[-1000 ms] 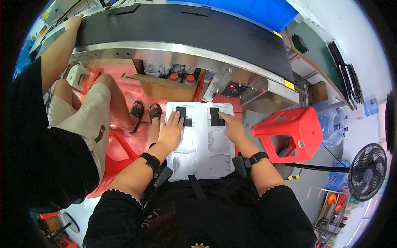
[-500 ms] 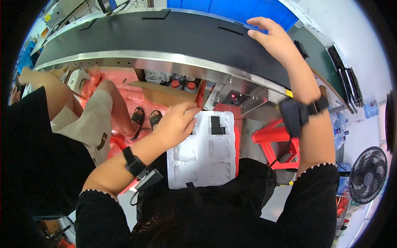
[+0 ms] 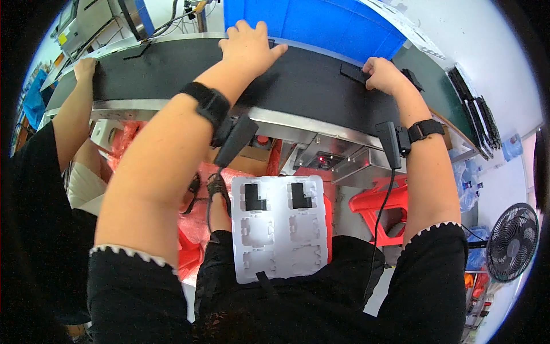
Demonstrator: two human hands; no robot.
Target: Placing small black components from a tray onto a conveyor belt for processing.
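My left hand [image 3: 249, 50] reaches over the dark conveyor belt [image 3: 318, 94] with fingers spread. A dark piece [image 3: 271, 43] shows beside its thumb, mostly hidden by the hand. Farther right, my right hand [image 3: 382, 75] has its thumb and fingers closed around the right end of a flat black piece [image 3: 353, 73] on the belt. On my lap rests a white moulded tray [image 3: 279, 229] with several pockets. Its two far pockets each hold a black notched piece, one on the left [image 3: 255, 198] and one on the right [image 3: 301, 196].
Another flat black piece [image 3: 136, 51] lies on the belt's left part, near a co-worker's hand [image 3: 86, 67]. Behind the belt stands a blue bin [image 3: 309, 26]. A red stool [image 3: 381, 209] and a black fan [image 3: 511, 243] are at the right. A metal control box [image 3: 326, 160] sits under the belt.
My left hand has gone from the tray up to the belt, exposing the tray's far-left black piece. The belt's pieces appear farther right and nearer. My right hand has closed on one.
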